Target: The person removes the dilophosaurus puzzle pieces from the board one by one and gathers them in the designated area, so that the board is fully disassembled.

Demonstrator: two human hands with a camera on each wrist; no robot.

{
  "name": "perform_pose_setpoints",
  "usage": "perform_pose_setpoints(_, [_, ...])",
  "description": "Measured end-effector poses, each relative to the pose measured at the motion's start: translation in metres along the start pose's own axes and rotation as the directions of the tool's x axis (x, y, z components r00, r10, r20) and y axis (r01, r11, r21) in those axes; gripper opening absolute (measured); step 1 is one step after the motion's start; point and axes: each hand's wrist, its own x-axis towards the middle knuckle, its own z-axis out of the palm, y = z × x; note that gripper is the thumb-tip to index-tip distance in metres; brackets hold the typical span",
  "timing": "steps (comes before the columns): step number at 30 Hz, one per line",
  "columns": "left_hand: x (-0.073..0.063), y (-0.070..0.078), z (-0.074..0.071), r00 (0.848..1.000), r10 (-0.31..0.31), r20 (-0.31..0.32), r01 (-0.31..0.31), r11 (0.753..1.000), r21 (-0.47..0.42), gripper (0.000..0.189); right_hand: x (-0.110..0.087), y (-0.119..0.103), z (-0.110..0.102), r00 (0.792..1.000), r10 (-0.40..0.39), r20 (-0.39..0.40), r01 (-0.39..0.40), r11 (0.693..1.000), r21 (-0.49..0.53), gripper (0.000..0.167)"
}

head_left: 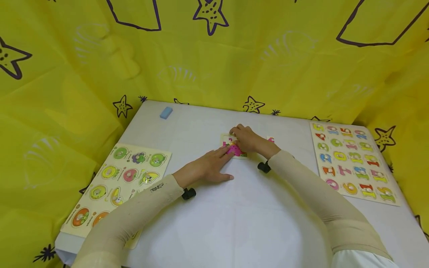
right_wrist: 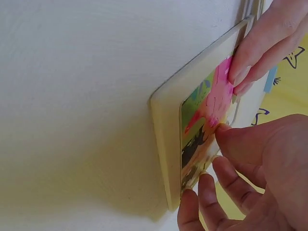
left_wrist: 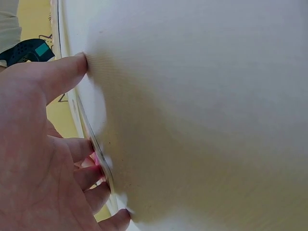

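Observation:
A small wooden jigsaw board (head_left: 240,157) with a pink, green and orange picture lies mid-table. My left hand (head_left: 210,166) has its fingers straight, their tips resting on the pink part, and its thumb spread out on the cloth. Over the board's far right part, my right hand (head_left: 249,140) bends its fingers. In the right wrist view, that thumb and fingers pinch a puzzle piece (right_wrist: 208,153) at the picture's edge; part of it is hidden. Just beyond the right wrist sits a loose pink-and-white piece (head_left: 270,139), mostly covered by the hand.
To the left lies a fruit peg board (head_left: 162,186), partly under my left sleeve. A number peg board (head_left: 342,149) occupies the right side. Near the back left edge is a blue block (head_left: 166,112). Yellow patterned curtain (head_left: 207,67) closes off the back and sides.

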Motion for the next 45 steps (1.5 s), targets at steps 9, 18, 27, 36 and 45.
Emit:
perform_pose_setpoints(9, [0.002,-0.001,0.001,1.000,0.002,0.000,-0.002,1.000,0.001,0.094,0.000,0.004,0.002,1.000,0.026,-0.010,-0.026,0.998,0.048,0.037])
perform_pose_setpoints(18, [0.001,0.000,0.000,1.000,0.004,-0.004,-0.004,1.000,-0.007,0.094,-0.001,0.005,0.006,0.999,0.025,-0.042,-0.022,0.997,0.077,0.032])
perform_pose_setpoints(27, [-0.001,0.002,-0.003,1.000,-0.004,0.010,0.004,1.000,0.009,0.094,-0.006,0.006,0.009,0.994,-0.032,-0.109,0.039,0.997,0.063,0.029])
perform_pose_setpoints(36, [-0.002,0.001,-0.002,1.000,0.000,-0.002,0.000,1.000,-0.004,0.093,-0.013,0.007,0.004,0.985,-0.067,-0.157,0.088,0.988,0.130,0.026])
perform_pose_setpoints(45, [-0.001,0.001,-0.002,1.000,-0.002,-0.010,0.002,1.000,0.000,0.093,-0.015,0.010,-0.007,0.983,0.011,-0.185,0.035,0.970,0.241,0.026])
